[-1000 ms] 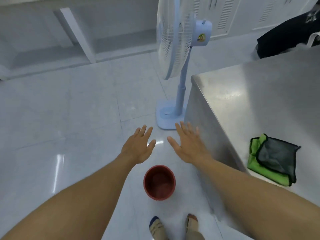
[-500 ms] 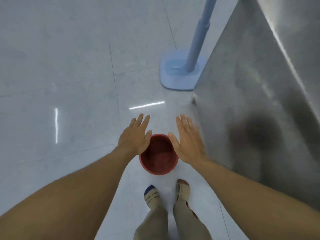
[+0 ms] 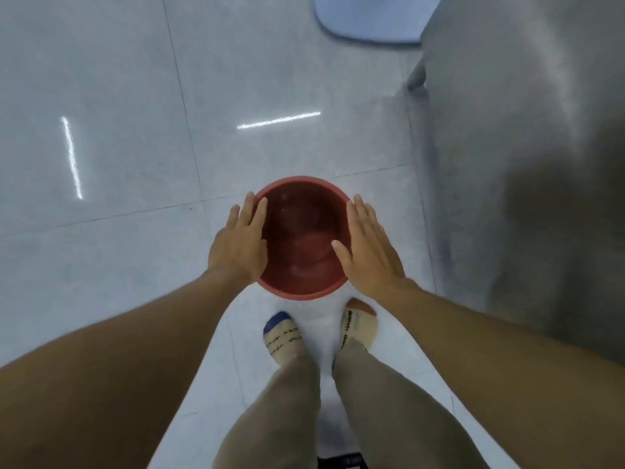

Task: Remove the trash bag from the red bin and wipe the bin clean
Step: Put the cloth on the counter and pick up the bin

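The red bin (image 3: pixel 302 238) stands upright on the pale tiled floor just in front of my feet. Its inside looks glossy, as if lined with a clear trash bag, but I cannot make the bag out for sure. My left hand (image 3: pixel 238 245) lies flat over the bin's left rim, fingers stretched and apart, holding nothing. On the opposite rim my right hand (image 3: pixel 368 253) is spread the same way, with its thumb over the opening.
A steel counter's side panel (image 3: pixel 514 164) rises close on the right of the bin. The light-blue fan base (image 3: pixel 368 22) sits on the floor at the top. My socked feet (image 3: pixel 318 333) stand directly behind the bin. Bare floor extends to the left.
The view has tilted down and closed in on the bin. Both hands have dropped from above the floor ahead of it to either side of its rim.
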### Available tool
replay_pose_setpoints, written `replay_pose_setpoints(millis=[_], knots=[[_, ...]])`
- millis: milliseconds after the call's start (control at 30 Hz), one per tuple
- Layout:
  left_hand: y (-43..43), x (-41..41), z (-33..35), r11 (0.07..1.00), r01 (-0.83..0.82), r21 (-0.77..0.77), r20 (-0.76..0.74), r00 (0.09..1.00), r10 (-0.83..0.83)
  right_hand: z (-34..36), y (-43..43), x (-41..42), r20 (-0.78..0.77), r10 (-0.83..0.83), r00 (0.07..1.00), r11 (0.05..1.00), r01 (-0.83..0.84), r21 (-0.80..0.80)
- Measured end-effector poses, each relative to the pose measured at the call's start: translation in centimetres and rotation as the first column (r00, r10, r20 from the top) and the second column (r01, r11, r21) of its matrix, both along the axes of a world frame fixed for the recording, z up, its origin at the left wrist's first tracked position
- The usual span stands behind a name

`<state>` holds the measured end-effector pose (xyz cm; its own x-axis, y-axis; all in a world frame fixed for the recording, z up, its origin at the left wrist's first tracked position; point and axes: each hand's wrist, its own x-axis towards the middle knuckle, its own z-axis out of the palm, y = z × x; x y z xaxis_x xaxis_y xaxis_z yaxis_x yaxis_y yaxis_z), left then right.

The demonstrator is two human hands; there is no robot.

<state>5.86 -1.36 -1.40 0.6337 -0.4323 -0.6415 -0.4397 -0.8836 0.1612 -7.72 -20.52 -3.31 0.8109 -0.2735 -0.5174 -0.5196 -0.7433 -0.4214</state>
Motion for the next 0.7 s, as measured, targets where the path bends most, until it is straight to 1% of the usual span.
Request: replay_pose_setpoints(millis=[100,200,367,467,533,700], knots=[[0.6,-0.9,-1.8,0.998,-0.036,-0.049,-0.011,0.999,0.036,-2.1,0.9,-0.3,-0.008,0.015,1.000,1.000,-0.015,-0.005],[0.9,-1.2,-2.3,0.996,-0.028,-0.088,0.010,1.000,0.029,-2.6,1.3,-0.4,-0.042,0.038,0.998,0.999,-0.039,-0.033],[0.5,-0.4,0.5,0.995,-0.015,-0.100,0.019,1.000,0.017,0.2,0.6,0.4,-0.034,0.035,0.999,0.998,-0.036,-0.042],[-0.4,0.4,4.9,0.994,-0.015,-0.109,0.044,0.999,0.020,4.4,-0.3,1.2,0.000,0.022,1.000,0.999,-0.022,-0.047],[-1.2,1.2,8.9,0.992,0.018,-0.123,0.070,0.998,-0.009,8.2,-1.2,1.9,0.034,0.016,0.999,0.998,-0.014,-0.056],[-3.4,3.9,21.0,0.976,0.135,-0.174,0.168,0.980,-0.106,20.7,-3.5,3.5,0.110,-0.044,0.993,0.995,0.053,-0.081]])
